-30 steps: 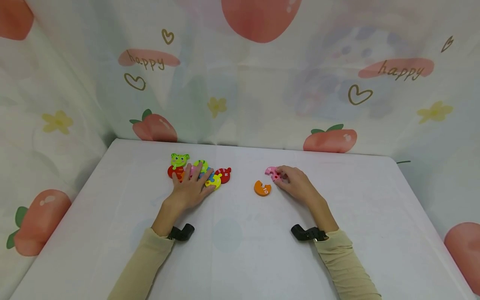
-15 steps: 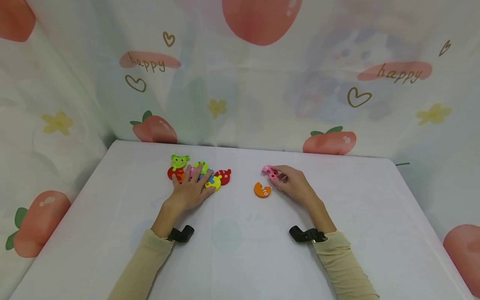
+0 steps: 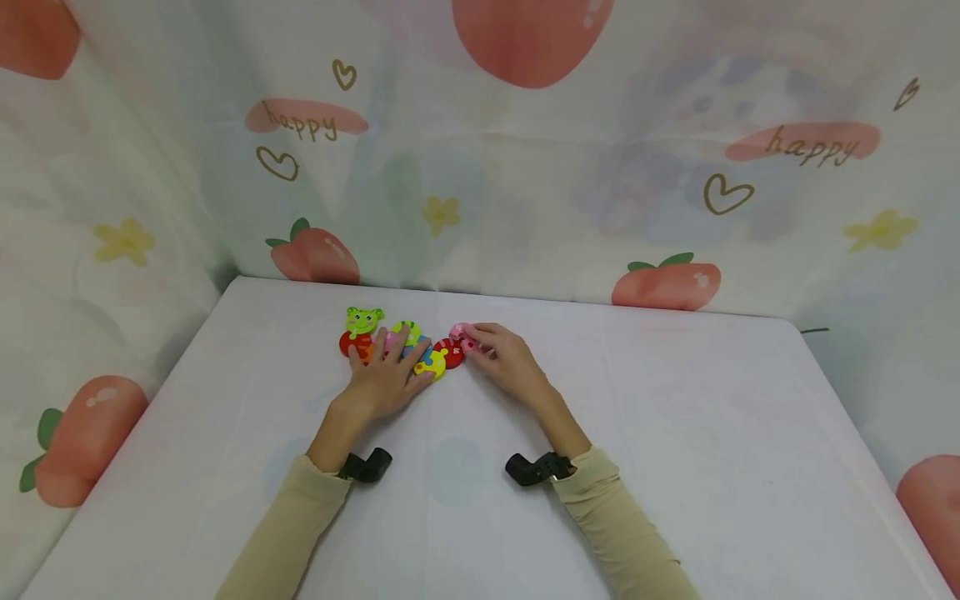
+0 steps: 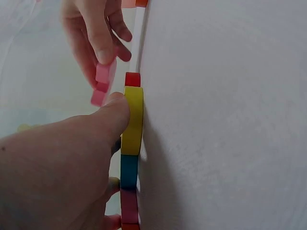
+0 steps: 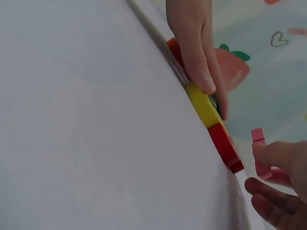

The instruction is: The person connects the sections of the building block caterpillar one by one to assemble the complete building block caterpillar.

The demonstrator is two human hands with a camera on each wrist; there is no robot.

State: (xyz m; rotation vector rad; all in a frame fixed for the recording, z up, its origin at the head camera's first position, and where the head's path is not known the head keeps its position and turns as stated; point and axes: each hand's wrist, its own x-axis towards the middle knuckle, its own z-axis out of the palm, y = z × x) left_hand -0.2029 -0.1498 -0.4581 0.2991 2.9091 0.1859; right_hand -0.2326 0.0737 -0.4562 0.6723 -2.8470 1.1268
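Observation:
Colourful caterpillar puzzle pieces lie joined in a row on the white table. The row begins with a green smiling head [image 3: 364, 322] above a red piece [image 3: 351, 343] and ends in a yellow piece [image 3: 429, 366] and a red piece [image 3: 453, 355]. My left hand [image 3: 380, 385] rests on the row with its fingers spread, partly hiding the middle pieces. Just above the red end piece, my right hand [image 3: 508, 363] pinches a pink puzzle piece [image 5: 259, 155] between thumb and fingers. In the left wrist view the pink piece hangs tilted over the row.
A bit of an orange piece [image 4: 141, 2] shows at the top edge of the left wrist view; my right hand hides that spot in the head view. A printed curtain [image 3: 525, 208] hangs right behind the table's back edge [image 3: 570, 301].
My right hand has lifted the pink piece and carried it left to the red end of the row. My left hand has stayed on the row.

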